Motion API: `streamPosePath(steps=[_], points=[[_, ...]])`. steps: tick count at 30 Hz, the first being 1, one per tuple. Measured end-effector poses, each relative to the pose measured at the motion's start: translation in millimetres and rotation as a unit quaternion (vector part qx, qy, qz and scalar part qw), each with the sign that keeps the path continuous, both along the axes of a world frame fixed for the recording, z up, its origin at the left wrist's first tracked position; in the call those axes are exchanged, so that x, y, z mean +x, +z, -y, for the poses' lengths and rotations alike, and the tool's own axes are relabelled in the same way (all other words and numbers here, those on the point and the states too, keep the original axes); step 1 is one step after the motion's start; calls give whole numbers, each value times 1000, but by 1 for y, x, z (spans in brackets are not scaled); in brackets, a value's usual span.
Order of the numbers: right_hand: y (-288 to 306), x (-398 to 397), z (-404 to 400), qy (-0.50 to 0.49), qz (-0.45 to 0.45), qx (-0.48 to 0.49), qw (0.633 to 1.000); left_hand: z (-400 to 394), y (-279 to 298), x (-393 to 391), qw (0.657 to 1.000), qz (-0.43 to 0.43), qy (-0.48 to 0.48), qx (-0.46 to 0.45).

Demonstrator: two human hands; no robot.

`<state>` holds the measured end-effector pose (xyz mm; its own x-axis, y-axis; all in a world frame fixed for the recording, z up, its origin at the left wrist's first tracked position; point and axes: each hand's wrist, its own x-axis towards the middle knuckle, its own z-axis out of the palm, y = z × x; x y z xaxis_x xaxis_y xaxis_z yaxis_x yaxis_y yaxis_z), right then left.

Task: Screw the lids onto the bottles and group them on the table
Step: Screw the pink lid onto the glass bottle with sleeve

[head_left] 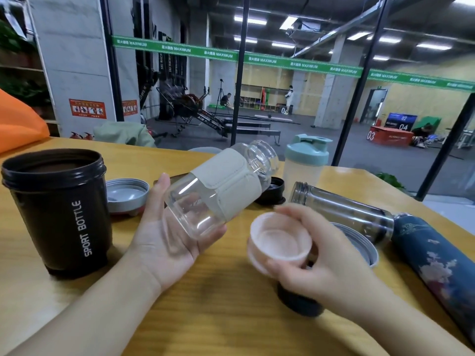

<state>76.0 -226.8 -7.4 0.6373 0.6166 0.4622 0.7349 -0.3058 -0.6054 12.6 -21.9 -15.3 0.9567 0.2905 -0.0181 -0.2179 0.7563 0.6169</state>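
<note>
My left hand (164,242) holds a clear glass bottle (221,186) with a beige sleeve, tilted so its open mouth points up and to the right. My right hand (321,260) grips a pale pink lid (280,240), its hollow side facing me, just below and right of the bottle. A black open cup marked SPORT BOTTLE (59,209) stands at the left. A grey lid (127,194) lies upside down behind my left hand. A small black lid (273,191) lies behind the bottle. A clear dark-capped bottle (341,209) lies on its side at the right.
A frosted shaker with a mint lid (305,163) stands at the back of the wooden table (205,304). A blue patterned flask (437,263) lies at the right edge. A grey ring lid (359,242) and a black object (298,301) sit under my right hand. A glass wall stands behind.
</note>
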Motion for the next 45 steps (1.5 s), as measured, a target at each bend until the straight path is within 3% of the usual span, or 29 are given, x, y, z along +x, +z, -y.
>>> streamPosePath(steps=[5, 10, 16, 20, 27, 30, 35, 39, 45], points=[[7, 13, 8, -70, -84, 75, 991, 4, 1, 2, 999, -7, 33, 23], [9, 27, 16, -137, -60, 80, 986, 2, -3, 6, 998, -27, 30, 45], [11, 23, 17, -103, -38, 66, 992, 0, -9, 5, 992, -82, -14, 96], [9, 25, 20, -75, -91, 59, 991, 1, -7, 5, 983, -101, -11, 154], [13, 28, 25, -45, -54, 9, 997, 3, -6, 5, 969, -135, 2, 206], [10, 27, 24, -32, -53, 7, 998, 0, -5, 3, 961, -128, -9, 246], [7, 30, 25, -20, -63, 7, 998, -9, -4, -2, 954, -45, -66, 287], [6, 34, 26, -7, -62, 10, 998, -5, -9, 4, 960, -32, -13, 277], [3, 32, 26, 29, -71, 4, 997, 5, -6, 6, 950, -112, 70, 283]])
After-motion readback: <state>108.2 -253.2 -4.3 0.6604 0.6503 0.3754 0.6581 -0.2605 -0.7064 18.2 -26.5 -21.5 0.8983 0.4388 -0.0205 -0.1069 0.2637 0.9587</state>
